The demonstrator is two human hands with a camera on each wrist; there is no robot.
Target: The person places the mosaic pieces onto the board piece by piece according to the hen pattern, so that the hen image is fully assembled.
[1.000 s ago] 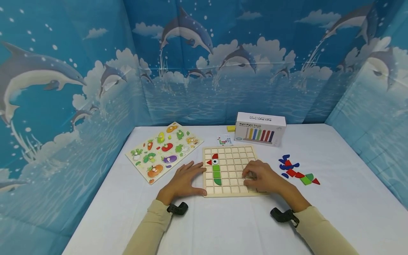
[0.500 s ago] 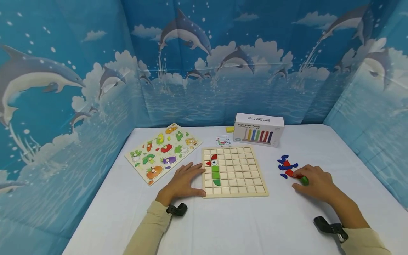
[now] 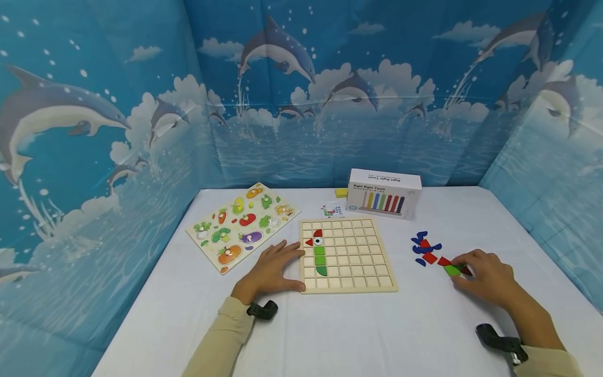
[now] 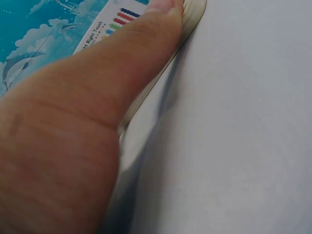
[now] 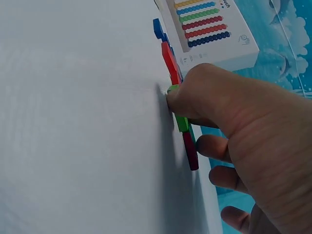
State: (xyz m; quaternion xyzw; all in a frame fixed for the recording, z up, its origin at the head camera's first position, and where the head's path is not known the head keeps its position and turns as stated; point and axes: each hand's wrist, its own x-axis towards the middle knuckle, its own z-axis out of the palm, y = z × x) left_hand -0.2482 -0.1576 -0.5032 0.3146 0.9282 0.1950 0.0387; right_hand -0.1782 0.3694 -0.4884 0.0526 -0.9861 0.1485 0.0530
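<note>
Fingertips of the right hand (image 3: 485, 275) pinch a green tile (image 3: 452, 270) right of the grid board (image 3: 347, 255), which the flat left hand (image 3: 273, 268) steadies; neighbouring red tiles (image 3: 435, 258) may scatter if dragged.

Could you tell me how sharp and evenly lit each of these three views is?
Head view: even light, soft shadows, wide-angle bending at the edges. Left wrist view: the left hand fills the frame, blurred, shading the grid board's edge. Right wrist view: the right hand is soft, the green piece fairly sharp.
</note>
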